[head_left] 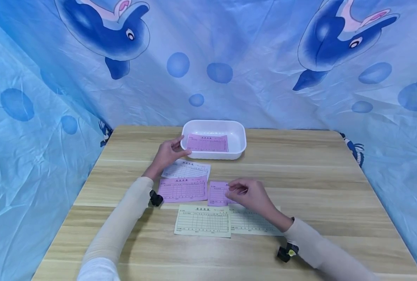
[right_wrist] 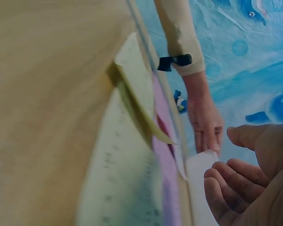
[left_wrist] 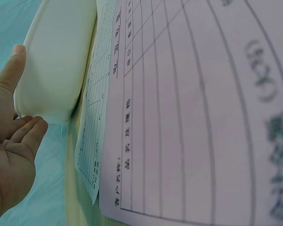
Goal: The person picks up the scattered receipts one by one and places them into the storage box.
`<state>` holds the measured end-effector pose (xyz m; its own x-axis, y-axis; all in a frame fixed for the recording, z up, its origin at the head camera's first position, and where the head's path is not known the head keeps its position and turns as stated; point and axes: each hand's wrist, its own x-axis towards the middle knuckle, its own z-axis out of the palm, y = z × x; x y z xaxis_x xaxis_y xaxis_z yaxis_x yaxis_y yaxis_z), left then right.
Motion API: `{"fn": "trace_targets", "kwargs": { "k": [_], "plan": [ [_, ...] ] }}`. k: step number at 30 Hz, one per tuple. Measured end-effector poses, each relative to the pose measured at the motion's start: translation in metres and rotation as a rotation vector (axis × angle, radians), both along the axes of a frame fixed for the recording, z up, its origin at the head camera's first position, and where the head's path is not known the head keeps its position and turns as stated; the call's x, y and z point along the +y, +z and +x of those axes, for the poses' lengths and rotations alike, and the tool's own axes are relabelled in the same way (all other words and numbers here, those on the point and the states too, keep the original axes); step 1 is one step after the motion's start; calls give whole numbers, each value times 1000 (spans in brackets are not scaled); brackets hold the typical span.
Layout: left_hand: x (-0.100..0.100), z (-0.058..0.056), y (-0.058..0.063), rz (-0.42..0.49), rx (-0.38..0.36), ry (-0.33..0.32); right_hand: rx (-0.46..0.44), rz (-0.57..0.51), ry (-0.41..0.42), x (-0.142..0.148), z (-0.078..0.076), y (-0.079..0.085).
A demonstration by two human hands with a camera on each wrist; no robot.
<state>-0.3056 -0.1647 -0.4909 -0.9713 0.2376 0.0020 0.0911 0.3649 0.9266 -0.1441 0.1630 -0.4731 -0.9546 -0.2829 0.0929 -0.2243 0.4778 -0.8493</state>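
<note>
My left hand (head_left: 167, 154) holds the left end of a white plastic tray (head_left: 241, 144), thumb and fingers spread around its corner. A pink receipt slip (head_left: 208, 143) lies inside the tray. Over a second pink slip (head_left: 217, 193) hovers my right hand (head_left: 252, 195), fingers loosely bent, with a gap between thumb and fingertips and nothing held; it hides part of that slip. Under my left wrist lie a white slip (head_left: 190, 170) and another pink slip (head_left: 183, 190). Two pale green slips (head_left: 203, 221) (head_left: 252, 222) lie nearer the front, the right one partly covered by my right forearm.
The slips lie on a wood-grain table (head_left: 299, 156), some edges overlapping or lifting. A blue curtain with dolphins (head_left: 261, 97) hangs behind and at both sides. The tray stands near the table's back edge. Each wrist wears a black camera (head_left: 155, 198).
</note>
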Motion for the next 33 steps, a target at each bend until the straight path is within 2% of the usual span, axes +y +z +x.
{"fn": "trace_targets", "kwargs": {
  "k": [6,11,23,33],
  "plan": [
    [0,1,1,10,3,-11,-67,10,3,0,9,-13],
    [1,1,1,10,-6,-4,-105,45,10,0,16,-17],
    [1,-2,0,5,12,0,-135,90,38,-3,23,-26],
    [1,-1,-2,5,-2,6,-131,104,61,-9,26,-33]
  ]
}}
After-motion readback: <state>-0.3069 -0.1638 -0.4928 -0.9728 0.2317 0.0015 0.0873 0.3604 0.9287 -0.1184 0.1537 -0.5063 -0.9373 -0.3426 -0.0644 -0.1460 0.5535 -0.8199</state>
